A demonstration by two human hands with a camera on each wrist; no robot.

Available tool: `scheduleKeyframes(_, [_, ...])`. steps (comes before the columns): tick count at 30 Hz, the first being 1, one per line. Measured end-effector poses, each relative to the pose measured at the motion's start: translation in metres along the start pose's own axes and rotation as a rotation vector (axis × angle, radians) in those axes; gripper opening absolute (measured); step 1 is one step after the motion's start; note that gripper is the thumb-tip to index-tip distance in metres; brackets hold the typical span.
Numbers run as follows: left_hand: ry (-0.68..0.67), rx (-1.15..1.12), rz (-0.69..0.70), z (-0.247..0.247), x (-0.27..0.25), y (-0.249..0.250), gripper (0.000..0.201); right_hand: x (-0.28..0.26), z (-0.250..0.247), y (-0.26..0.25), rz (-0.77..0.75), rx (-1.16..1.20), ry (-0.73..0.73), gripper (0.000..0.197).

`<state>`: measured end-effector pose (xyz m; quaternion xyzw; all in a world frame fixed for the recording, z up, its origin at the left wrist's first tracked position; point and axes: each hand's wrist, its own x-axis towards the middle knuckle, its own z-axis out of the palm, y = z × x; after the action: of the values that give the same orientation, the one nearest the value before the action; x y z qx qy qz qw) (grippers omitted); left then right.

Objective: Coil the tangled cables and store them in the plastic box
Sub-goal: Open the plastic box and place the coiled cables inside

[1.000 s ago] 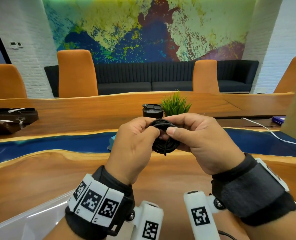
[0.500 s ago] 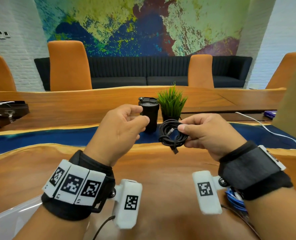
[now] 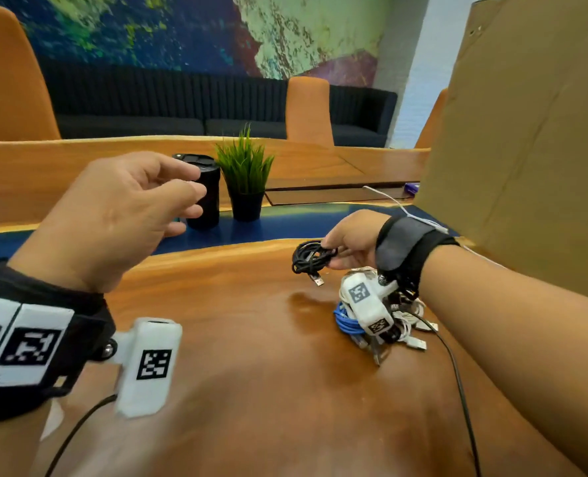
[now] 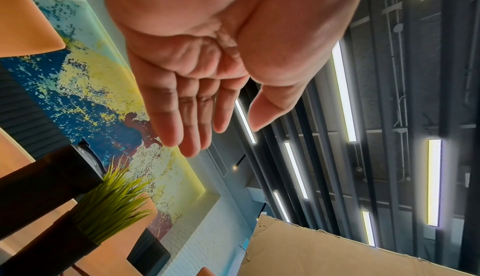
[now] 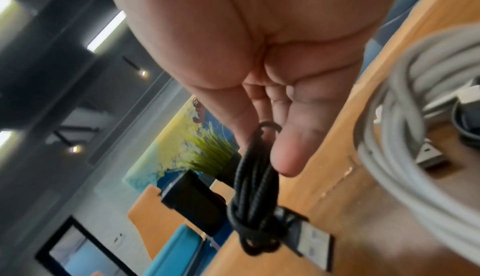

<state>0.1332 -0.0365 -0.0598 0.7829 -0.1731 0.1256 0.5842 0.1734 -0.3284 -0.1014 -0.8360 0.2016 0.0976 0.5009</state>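
1. The right hand (image 3: 351, 241) is pinching the coiled black USB cable (image 3: 311, 258), which is hanging at its 9 o'clock, just above the wooden table (image 3: 251, 339).
2. The left hand (image 3: 113, 215) is hovering at the coil's 9 o'clock, well apart, fingers relaxed and holding nothing.
3. The plastic box is lying out of view, so I cannot tell which way the coil needs carrying; the right hand is the nearer.
4. The remaining white and blue cables (image 3: 346, 320) are lying at the coil's 5 o'clock.

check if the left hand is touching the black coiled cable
Apart. The head view shows the left hand empty in the air, with bare table between it and the black coiled cable, pinched by the right hand.
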Motion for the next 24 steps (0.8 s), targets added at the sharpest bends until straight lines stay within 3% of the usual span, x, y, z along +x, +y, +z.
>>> scheduleKeyframes(3, [0.007,-0.008,0.021,0.0,0.0,0.0,0.009,0.009,0.01,-0.003,-0.094,-0.283,-0.043,0.021])
scheduleKeyframes(5, [0.016,-0.009,0.034,-0.002,0.0,0.001,0.011,0.004,0.017,-0.012,-0.092,-0.601,-0.039,0.022])
scheduleKeyframes(7, [0.022,-0.007,0.048,-0.004,0.0,0.001,0.014,0.004,0.021,-0.016,-0.145,-1.067,-0.014,0.027])
scheduleKeyframes(9, [0.024,0.002,0.057,-0.006,0.0,0.002,0.01,0.007,0.023,-0.02,-0.176,-1.29,0.01,0.026])
scheduleKeyframes(11, [0.037,-0.002,0.056,-0.008,0.001,0.003,0.01,0.004,0.025,-0.029,-0.18,-1.237,0.075,0.014])
scheduleKeyframes(13, [0.075,-0.057,0.053,-0.01,0.001,0.01,0.008,-0.005,0.029,-0.037,-0.336,-1.135,0.172,0.015])
scheduleKeyframes(15, [0.113,-0.111,0.065,-0.014,-0.002,0.018,0.009,-0.027,0.043,-0.048,-0.538,-1.019,0.178,0.015])
scheduleKeyframes(18, [0.154,-0.16,0.086,-0.03,-0.008,0.031,0.013,-0.063,0.082,-0.061,-0.785,-0.945,0.013,0.017])
scheduleKeyframes(24, [0.247,-0.102,0.077,-0.088,-0.01,0.056,0.017,-0.12,0.186,-0.084,-1.138,-0.983,-0.295,0.053])
